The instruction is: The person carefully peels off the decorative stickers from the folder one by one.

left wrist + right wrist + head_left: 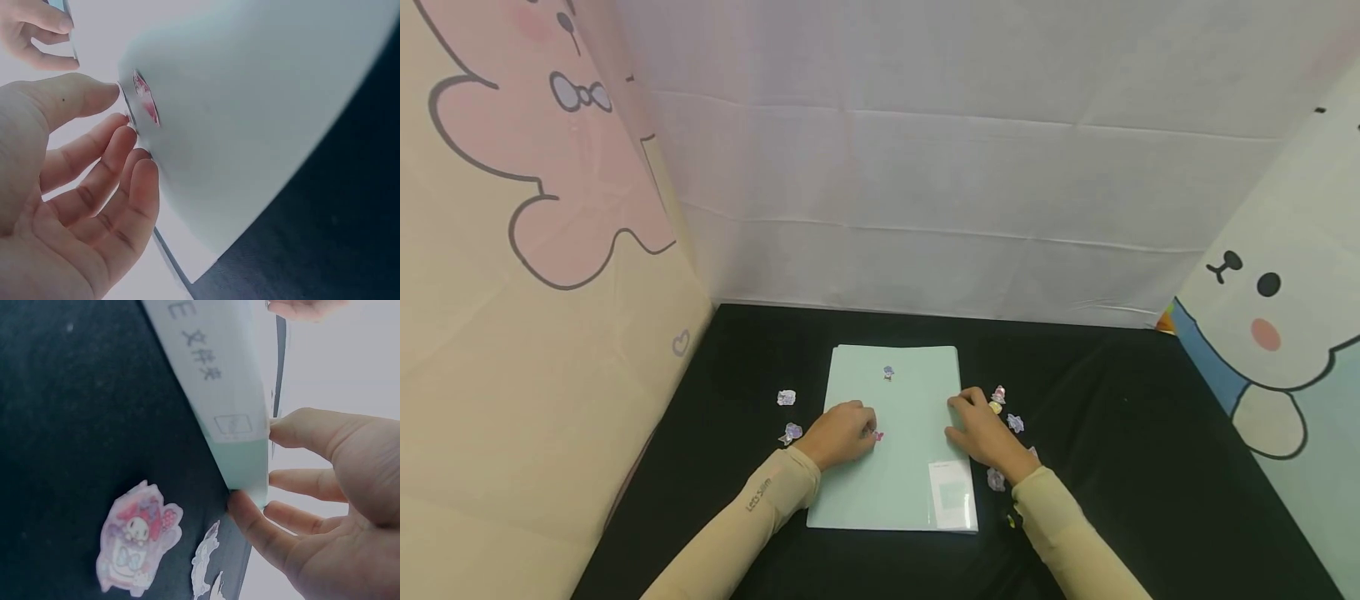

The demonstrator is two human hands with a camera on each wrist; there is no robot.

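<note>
A mint-green file folder lies on the black table. My left hand is over its left half, fingertips touching the cover beside a small pink sticker. In the left wrist view the thumb and bent fingers come close together, and a tiny light bit shows between their tips, too small to identify. My right hand rests on the folder's right edge with fingers spread, thumb and fingertips against the spine. A small purple sticker sits near the top of the cover.
Left of the folder lie two purple-white stickers, an upper one and a lower one. Several more are on the right, including a pink character sticker; my right forearm partly covers that row. Printed cloth walls surround the black table.
</note>
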